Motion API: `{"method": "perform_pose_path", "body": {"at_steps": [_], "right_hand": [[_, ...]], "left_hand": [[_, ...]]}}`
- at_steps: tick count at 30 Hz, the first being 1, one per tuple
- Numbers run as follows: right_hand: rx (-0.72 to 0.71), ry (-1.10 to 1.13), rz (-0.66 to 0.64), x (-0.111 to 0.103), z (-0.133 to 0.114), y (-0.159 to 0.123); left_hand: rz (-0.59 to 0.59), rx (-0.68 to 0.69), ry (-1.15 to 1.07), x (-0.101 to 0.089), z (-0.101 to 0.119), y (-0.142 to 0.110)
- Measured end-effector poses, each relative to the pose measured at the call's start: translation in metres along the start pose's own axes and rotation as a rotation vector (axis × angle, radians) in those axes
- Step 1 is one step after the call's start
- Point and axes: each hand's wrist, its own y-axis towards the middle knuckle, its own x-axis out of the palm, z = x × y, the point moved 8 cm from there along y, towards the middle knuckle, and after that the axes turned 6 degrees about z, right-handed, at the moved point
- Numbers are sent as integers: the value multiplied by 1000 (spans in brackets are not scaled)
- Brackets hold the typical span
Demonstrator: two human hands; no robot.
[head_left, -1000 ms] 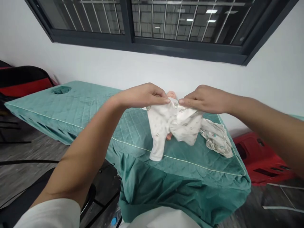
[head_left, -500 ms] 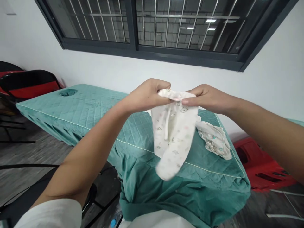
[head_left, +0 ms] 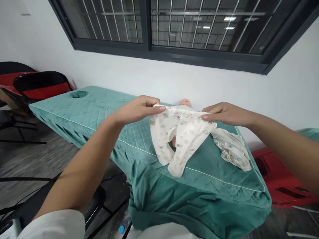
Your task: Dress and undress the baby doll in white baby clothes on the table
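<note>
Between my hands hang small white baby pants (head_left: 191, 129) with a printed pattern, stretched wide at the waistband. My left hand (head_left: 142, 108) pinches one end of the waistband, thumb on top. At the other end my right hand (head_left: 221, 112) pinches the band the same way. Behind the pants lies a baby doll (head_left: 185, 102); its head shows above the waistband, and a bit of skin tone shows through the gap between the legs. The rest of the doll is hidden. Right of the pants, a crumpled patterned baby garment (head_left: 233, 148) rests on the bed.
The bed has a green quilted cover (head_left: 104, 108) with a face hole (head_left: 79, 94) at its far left. Black and red folding chairs (head_left: 45, 86) stand at the left. A red plastic stool (head_left: 284, 182) is at the right, and a blue-capped bottle (head_left: 121, 229) is below.
My hands have moved apart and slightly down, spreading the bunched pants out flat by the waistband. The doll's head has come into view behind them. The view has shifted a little left.
</note>
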Motion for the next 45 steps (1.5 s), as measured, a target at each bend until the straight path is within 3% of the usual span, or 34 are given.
{"method": "perform_pose_path", "body": {"at_steps": [4,8,13,16,17,19,21,23,27,29,32,35,38,41,43,45], "right_hand": [[60,120,165,0,8,14],[-34,264,313,19,-6,30],[-129,293,298,65,-19,58],[-98,356,354,76,-7,78],[-92,400,376,76,-1,86],[-78,479,434,70,12,103],[-61,513,524,57,30,119],[-34,499,596,44,55,135],[107,381,495,47,123,167],[158,263,459,49,155,178],[112,42,553,37,190,191],[80,-119,690,14,219,202],[164,-247,743,-6,250,210],[389,-201,673,-20,287,215],[511,-138,570,-25,309,219],[569,-131,496,-31,325,226]], "left_hand": [[268,42,-101,0,-9,11],[515,136,-212,6,-11,19],[510,286,-286,45,-9,15],[710,174,-302,68,-48,-1],[731,87,-286,80,-67,-5],[638,-119,-259,113,-108,-9],[495,-273,-241,140,-142,-15],[492,-305,-192,143,-158,-22],[769,-79,-89,97,-148,-29],[821,-9,-110,80,-145,-22],[771,-89,-236,75,-165,5],[735,-274,-334,82,-205,42],[751,-378,-254,84,-238,79],[761,-312,-196,87,-241,106],[631,-298,-311,106,-238,119],[505,-377,-400,131,-239,125]]}}
